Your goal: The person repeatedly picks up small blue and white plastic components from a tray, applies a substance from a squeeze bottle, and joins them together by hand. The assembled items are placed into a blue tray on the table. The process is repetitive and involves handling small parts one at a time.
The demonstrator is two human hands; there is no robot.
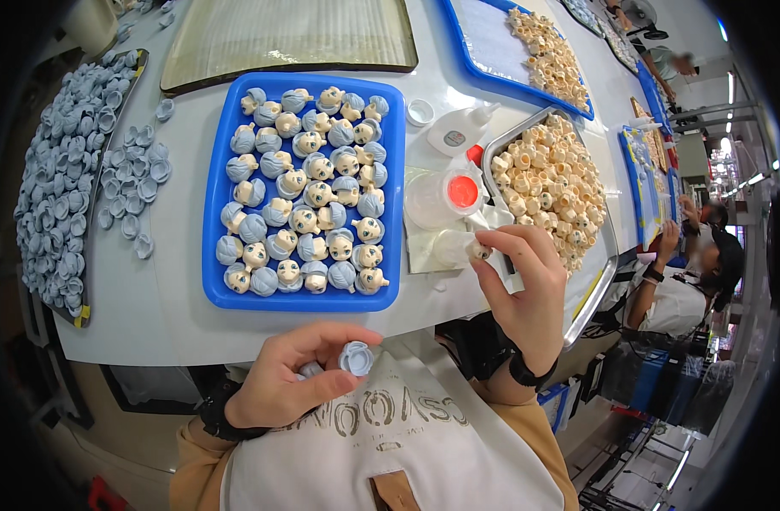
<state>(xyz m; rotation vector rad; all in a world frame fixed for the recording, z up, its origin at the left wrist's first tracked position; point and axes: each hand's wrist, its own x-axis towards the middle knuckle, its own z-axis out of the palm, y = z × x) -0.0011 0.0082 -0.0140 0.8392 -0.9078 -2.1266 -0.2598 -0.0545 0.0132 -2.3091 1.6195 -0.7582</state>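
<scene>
Holding one hair cup (356, 359) and one doll head (479, 250) beside a well-filled blue tray (214, 238)

Left hand (300, 375): thumb and fingers closed on the hair cup, hollow side showing, near the table's front edge. A second blue-grey piece (308, 369) sits behind it, within the hand.

Right hand (526, 272): thumb and forefinger pinching the doll head, just beside a small translucent container (449, 249); whether the two touch, cannot tell.

Done, by appearance: capped heads (305, 221) with blue-grey hair, in loose rows over most of the blue tray, table centre.

Left, judging by stock: one large heap of loose cups (62, 179) at far left; one smaller cluster of cups (134, 179) on the tabletop (168, 289); many peach heads (552, 175) in a metal tray (489, 162) at right.

Also listed: white bottle (460, 130); red-topped container (463, 192).

Assessment: tray seemingly near full; supply far from used up; held cup and head not yet joined.
</scene>
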